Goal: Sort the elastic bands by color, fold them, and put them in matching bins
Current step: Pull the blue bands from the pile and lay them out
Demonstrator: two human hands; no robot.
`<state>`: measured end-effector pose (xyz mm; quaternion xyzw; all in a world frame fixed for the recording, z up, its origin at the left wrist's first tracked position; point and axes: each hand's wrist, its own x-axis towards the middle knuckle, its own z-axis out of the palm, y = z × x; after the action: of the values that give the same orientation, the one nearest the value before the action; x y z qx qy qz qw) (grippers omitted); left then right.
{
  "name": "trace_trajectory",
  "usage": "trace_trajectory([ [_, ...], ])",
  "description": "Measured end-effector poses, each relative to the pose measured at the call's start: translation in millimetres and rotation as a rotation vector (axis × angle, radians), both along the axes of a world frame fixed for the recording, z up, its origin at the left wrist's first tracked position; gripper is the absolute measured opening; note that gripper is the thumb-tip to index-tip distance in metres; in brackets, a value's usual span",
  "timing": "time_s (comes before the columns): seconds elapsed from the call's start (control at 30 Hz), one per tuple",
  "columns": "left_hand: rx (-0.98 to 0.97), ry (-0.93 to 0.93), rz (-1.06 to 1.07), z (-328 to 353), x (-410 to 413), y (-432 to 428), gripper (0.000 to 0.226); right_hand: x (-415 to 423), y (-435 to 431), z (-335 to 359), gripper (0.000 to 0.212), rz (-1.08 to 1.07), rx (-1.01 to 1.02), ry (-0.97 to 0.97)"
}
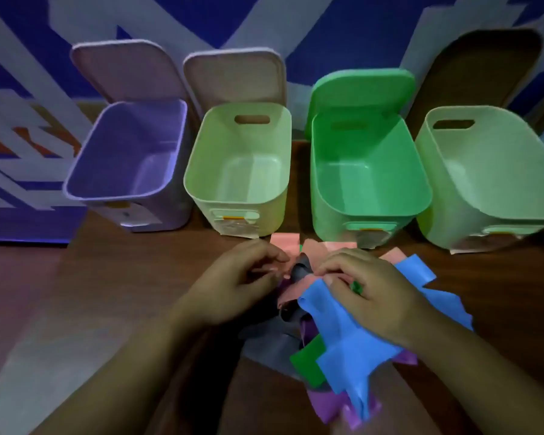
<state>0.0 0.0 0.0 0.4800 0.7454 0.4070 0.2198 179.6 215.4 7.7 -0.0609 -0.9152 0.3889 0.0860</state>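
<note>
Lower centre, a tangled pile of elastic bands (343,328), blue, pink, green, purple and grey, lies on the brown surface (123,293). The left hand (242,281) and right hand (374,293) curl their fingers (269,253) into its top, pinching bands, below four open bins (236,197).

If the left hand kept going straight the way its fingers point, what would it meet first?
Probably the dark grey band bunched just ahead of it, with the right hand close behind that. The left hand points rightward and slightly away; depth is unclear in this one view.
</note>
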Motion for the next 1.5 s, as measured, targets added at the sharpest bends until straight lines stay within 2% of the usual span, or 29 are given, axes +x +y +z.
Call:
trace_trajectory([
  [0.17, 0.034, 0.172, 0.015, -35, -1, 2, 0.019, 2, -2, -29, 0.021, -0.060, -0.003, 0.109],
  [0.27, 0.074, 0.178, 0.035, -41, -1, -1, 0.018, 4, -8, -41, 0.025, -0.118, 0.011, 0.216],
  [0.37, 0.048, 0.221, 0.028, -44, -5, -1, 0.020, 3, -8, -43, 0.022, -0.114, 0.019, 0.236],
  [0.53, 0.040, 0.330, 0.021, -50, -7, 0, 0.006, 5, -7, -43, 0.022, -0.138, 0.066, 0.249],
  [0.6, 0.041, 0.348, 0.035, -50, -5, 0, 0.007, 6, -9, -44, 0.021, -0.154, 0.098, 0.251],
  [0.87, 0.051, 0.279, 0.122, -44, 11, -11, 0.009, 12, -22, -35, 0.024, -0.182, 0.129, 0.247],
  [1.0, 0.246, 0.138, 0.167, -33, 24, -17, 0.013, 17, -22, -33, 0.024, -0.200, 0.086, 0.255],
  [1.1, 0.341, 0.081, 0.101, -18, 40, -15, 0.018, 15, -22, -36, 0.018, -0.209, 0.095, 0.291],
  [1.2, 0.281, 0.149, -0.014, -12, 54, -4, 0.021, 12, -20, -37, 0.008, -0.240, 0.097, 0.340],
  [1.37, 0.274, 0.113, -0.011, -12, 61, 7, 0.018, 14, -12, -37, 0.016, -0.234, 0.092, 0.405],
  [1.5, 0.355, -0.041, 0.060, -12, 62, 4, 0.011, 20, -5, -32, 0.028, -0.177, 0.070, 0.441],
])
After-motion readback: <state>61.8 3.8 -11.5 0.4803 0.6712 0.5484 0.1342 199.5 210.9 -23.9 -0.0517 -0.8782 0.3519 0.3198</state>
